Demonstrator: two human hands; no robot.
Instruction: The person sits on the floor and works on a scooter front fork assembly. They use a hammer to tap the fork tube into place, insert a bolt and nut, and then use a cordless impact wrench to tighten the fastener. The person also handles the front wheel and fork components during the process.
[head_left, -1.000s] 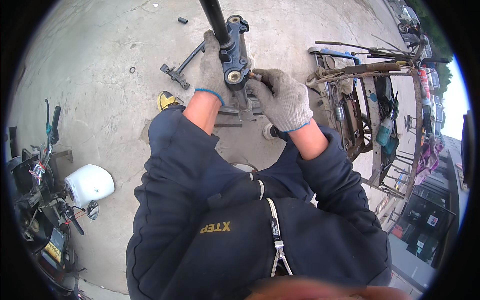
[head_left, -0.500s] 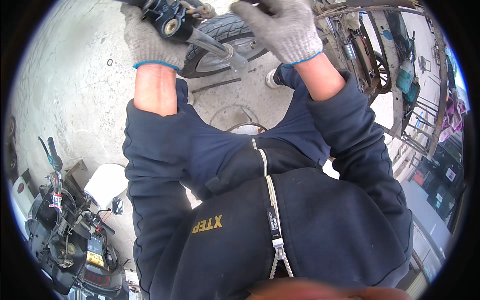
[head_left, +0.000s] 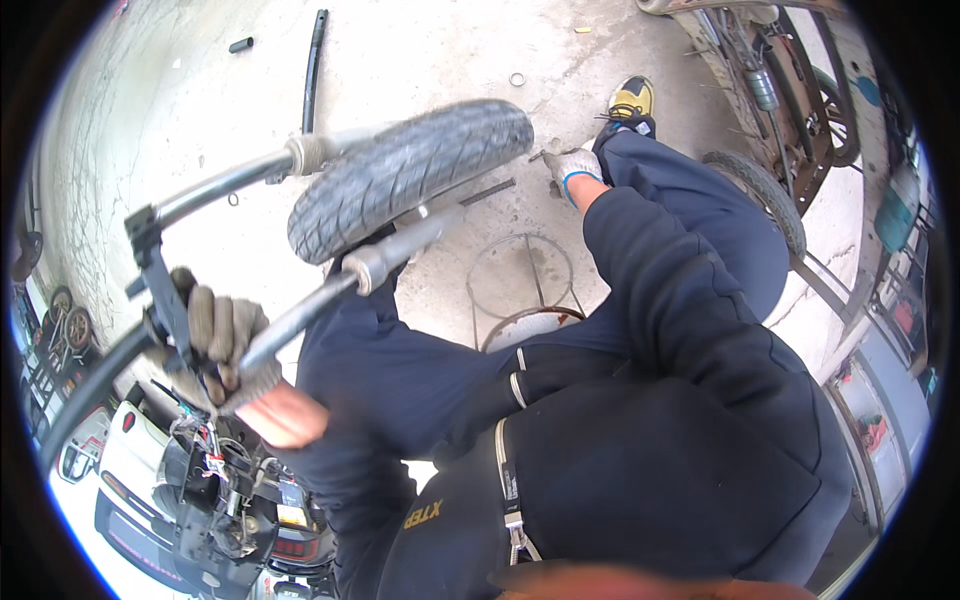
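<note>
My left hand point(head_left: 222, 345), in a grey knit glove, is closed around the black clamp point(head_left: 165, 285) of a front fork. The fork's two silver tubes point(head_left: 300, 318) lie tilted, running up and right to a wheel with a black treaded tyre point(head_left: 410, 175). A dark steering stem point(head_left: 95, 395) sticks out beyond the clamp at the lower left. Low over the floor, beside my yellow and black shoe point(head_left: 632, 100), my gloved right hand point(head_left: 573, 168) is closed with its fingertips together. A small dark thing shows at those fingertips, too small to name.
On the concrete lie a black tube point(head_left: 315, 75), a short black cylinder point(head_left: 241, 45), a ring point(head_left: 517, 79) and a thin dark bar point(head_left: 488, 192). A round wire-frame stool point(head_left: 530, 322) is between my legs. A motorcycle point(head_left: 240, 500) stands lower left, a metal frame point(head_left: 800, 120) at right.
The fork and wheel have swung left and tilted over, with my left hand still on the clamp. My right hand has left the fork area and dropped toward the floor by my right foot.
</note>
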